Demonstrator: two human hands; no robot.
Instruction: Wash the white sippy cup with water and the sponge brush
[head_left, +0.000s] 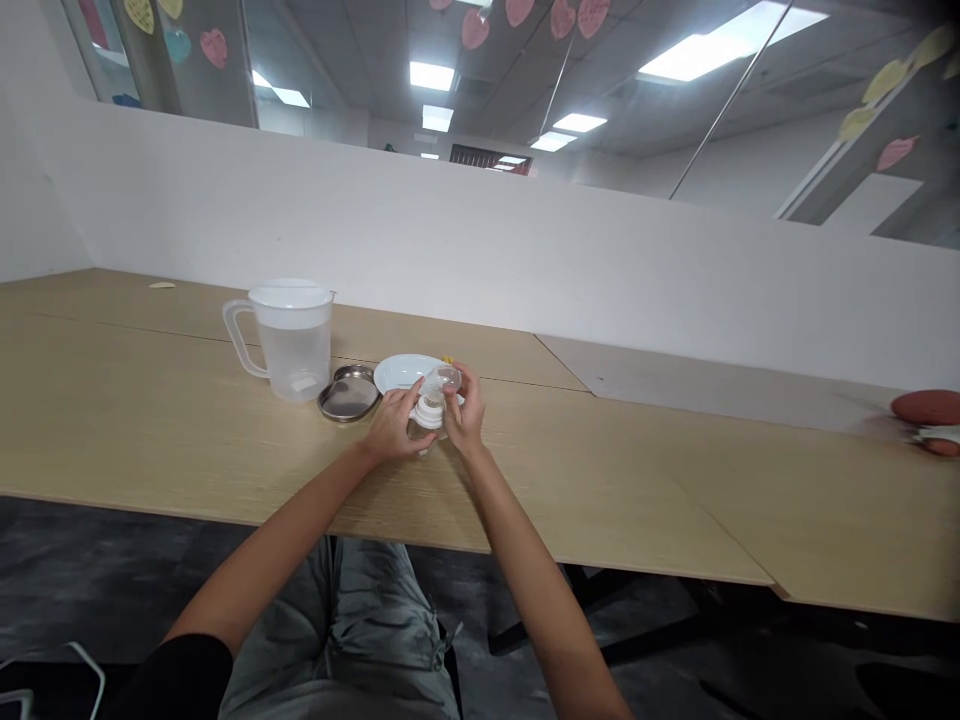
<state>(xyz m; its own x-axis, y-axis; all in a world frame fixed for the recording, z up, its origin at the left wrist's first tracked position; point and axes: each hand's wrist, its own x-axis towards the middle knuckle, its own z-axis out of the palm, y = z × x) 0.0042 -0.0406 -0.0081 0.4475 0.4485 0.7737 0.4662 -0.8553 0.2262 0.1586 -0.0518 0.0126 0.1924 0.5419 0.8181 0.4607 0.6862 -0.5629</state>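
Both my left hand (391, 426) and my right hand (465, 410) grip a small clear bottle (429, 420) with a white screw collar and a clear dome on top, just above the table's near middle. My fingers hide part of the bottle, and its lower body shows only faintly between my hands. Just behind the bottle lies a white plate (397, 372), close to my left hand. To the left of my hands stand a shallow steel dish (347, 398) and a clear plastic jug (292, 345) with a white lid and handle.
The light wood table (600, 470) runs along a white partition wall (375, 235). A small yellow item (447, 358) peeks out behind the plate. A reddish-brown rounded object (926, 408) sits at the far right, on a grey board (697, 385).
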